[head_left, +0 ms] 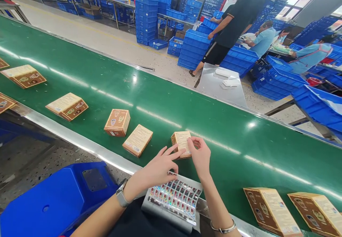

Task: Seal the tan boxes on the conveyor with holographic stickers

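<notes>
A small brown and cream box [180,140] lies on the green conveyor belt [213,119] with both hands at it. My left hand [164,164], a watch on its wrist, has its fingers spread, and fingertips rest on the box's lower part. My right hand [200,153] has thumb and index finger pinched together at the box's upper right edge; anything between them is too small to make out. Below the hands a sheet of shiny stickers [175,198] lies over the belt's near edge, partly under my left hand.
More boxes stand on the belt, such as one left [137,140] and one right [271,210]. A blue plastic stool [58,198] is at lower left. Beyond the belt are a metal table [221,87], stacked blue crates [146,12] and several people, one standing [235,20].
</notes>
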Available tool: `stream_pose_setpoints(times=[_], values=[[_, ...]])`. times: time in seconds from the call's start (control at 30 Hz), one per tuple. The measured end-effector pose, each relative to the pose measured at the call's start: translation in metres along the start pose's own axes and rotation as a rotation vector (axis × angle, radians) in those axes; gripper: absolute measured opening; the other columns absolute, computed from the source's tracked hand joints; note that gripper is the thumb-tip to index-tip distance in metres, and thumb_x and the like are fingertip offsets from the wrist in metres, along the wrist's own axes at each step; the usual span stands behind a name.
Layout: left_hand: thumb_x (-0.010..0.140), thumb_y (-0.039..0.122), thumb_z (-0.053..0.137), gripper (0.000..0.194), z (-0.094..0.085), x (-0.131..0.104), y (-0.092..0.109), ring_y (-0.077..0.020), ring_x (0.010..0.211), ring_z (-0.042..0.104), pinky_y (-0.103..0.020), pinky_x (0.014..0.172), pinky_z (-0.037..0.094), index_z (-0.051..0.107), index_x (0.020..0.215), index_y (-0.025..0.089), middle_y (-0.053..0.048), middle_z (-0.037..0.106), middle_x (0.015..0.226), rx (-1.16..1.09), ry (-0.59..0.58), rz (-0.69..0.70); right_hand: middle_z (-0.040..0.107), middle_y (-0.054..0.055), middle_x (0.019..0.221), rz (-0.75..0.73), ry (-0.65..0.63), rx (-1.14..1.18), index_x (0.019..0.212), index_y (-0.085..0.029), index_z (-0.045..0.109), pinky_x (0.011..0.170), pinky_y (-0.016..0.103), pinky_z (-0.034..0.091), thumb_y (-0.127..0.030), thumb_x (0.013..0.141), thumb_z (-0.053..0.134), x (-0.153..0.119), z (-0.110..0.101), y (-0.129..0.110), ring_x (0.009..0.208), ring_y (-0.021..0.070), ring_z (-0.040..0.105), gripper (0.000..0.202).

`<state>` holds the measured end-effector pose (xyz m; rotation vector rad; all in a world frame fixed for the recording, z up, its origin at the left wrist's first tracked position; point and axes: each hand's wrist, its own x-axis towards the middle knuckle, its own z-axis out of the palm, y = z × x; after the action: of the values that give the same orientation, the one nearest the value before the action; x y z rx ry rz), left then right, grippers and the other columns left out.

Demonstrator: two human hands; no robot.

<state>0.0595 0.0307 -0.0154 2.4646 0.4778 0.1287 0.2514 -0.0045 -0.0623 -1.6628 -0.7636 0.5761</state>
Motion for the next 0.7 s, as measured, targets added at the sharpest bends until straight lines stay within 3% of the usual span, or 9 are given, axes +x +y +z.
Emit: stream_pose_setpoints(times=[0.13, 0.2, 0.27, 0.33, 0.4, 0.5, 0.6, 0.7], values=[[0.082, 0.016, 0.072, 0.009, 0.0, 0.005, 0.006, -0.0313, 0.152, 0.017, -0.055, 0.12, 0.022, 0.069, 0.074, 0.021, 0.002, 0.032, 0.162, 0.0, -0.027, 0.018, 0.073, 0.008, 0.085, 0.007, 0.035, -0.107, 0.109, -0.018, 0.054, 0.074, 0.039, 0.054, -0.05, 0.078, 0.068, 0.013, -0.01, -0.007, 0.076, 0.0248, 0.068, 0.047], [0.082, 0.018, 0.072, 0.007, -0.003, 0.005, 0.011, -0.0313, 0.148, 0.03, -0.05, 0.119, 0.026, 0.07, 0.076, 0.02, -0.001, 0.042, 0.156, -0.044, -0.015, 0.009, 0.073, 0.009, 0.082, 0.004, 0.029, -0.149, 0.11, -0.017, 0.054, 0.073, 0.041, 0.053, -0.048, 0.081, 0.064, 0.017, -0.02, -0.015, 0.074, 0.0263, 0.069, 0.044], [0.086, 0.023, 0.07, 0.006, -0.008, 0.0, 0.017, -0.0275, 0.127, 0.058, -0.04, 0.107, 0.041, 0.072, 0.081, 0.021, -0.005, 0.065, 0.134, -0.118, 0.011, -0.066, 0.074, 0.011, 0.093, -0.023, 0.024, -0.179, 0.109, -0.018, 0.057, 0.079, 0.043, 0.052, -0.045, 0.083, 0.061, 0.011, -0.033, -0.027, 0.084, 0.0276, 0.069, 0.037], [0.09, 0.031, 0.065, 0.013, -0.014, -0.006, 0.024, -0.0207, 0.091, 0.071, -0.03, 0.083, 0.05, 0.074, 0.086, 0.022, -0.003, 0.078, 0.098, -0.191, 0.041, -0.182, 0.072, 0.012, 0.11, -0.11, -0.038, -0.211, 0.109, -0.02, 0.06, 0.087, 0.042, 0.051, -0.042, 0.087, 0.058, -0.007, -0.047, -0.043, 0.098, 0.027, 0.068, 0.03], [0.092, 0.036, 0.062, 0.02, -0.018, -0.012, 0.031, -0.0168, 0.073, 0.068, -0.025, 0.068, 0.048, 0.074, 0.087, 0.021, 0.0, 0.075, 0.078, -0.296, 0.078, -0.279, 0.071, 0.009, 0.112, -0.273, -0.234, -0.264, 0.11, -0.023, 0.063, 0.089, 0.039, 0.052, -0.04, 0.093, 0.055, -0.032, -0.058, -0.057, 0.102, 0.0246, 0.067, 0.025], [0.088, 0.037, 0.065, 0.019, -0.021, -0.018, 0.039, -0.0146, 0.072, 0.063, -0.022, 0.064, 0.043, 0.074, 0.092, 0.021, 0.001, 0.072, 0.077, -0.532, 0.117, -0.356, 0.073, 0.006, 0.107, -0.505, -0.509, -0.334, 0.111, -0.026, 0.065, 0.086, 0.035, 0.054, -0.034, 0.096, 0.056, -0.065, -0.066, -0.067, 0.099, 0.0225, 0.068, 0.019], [0.084, 0.037, 0.068, 0.023, -0.02, -0.022, 0.04, -0.0127, 0.064, 0.056, -0.021, 0.058, 0.039, 0.069, 0.099, 0.019, 0.003, 0.066, 0.068, -0.689, 0.114, -0.433, 0.074, 0.004, 0.103, -0.631, -0.482, -0.391, 0.112, -0.026, 0.063, 0.08, 0.035, 0.054, -0.028, 0.097, 0.055, -0.077, -0.067, -0.062, 0.09, 0.0217, 0.067, 0.017], [0.086, 0.037, 0.064, 0.022, -0.017, -0.028, 0.038, -0.0114, 0.06, 0.05, -0.021, 0.054, 0.034, 0.067, 0.083, 0.015, 0.002, 0.061, 0.065, -0.737, 0.134, -0.496, 0.074, 0.004, 0.101, -0.657, -0.455, -0.423, 0.113, -0.027, 0.062, 0.079, 0.036, 0.053, -0.026, 0.098, 0.055, -0.075, -0.067, -0.057, 0.087, 0.0213, 0.066, 0.016]])
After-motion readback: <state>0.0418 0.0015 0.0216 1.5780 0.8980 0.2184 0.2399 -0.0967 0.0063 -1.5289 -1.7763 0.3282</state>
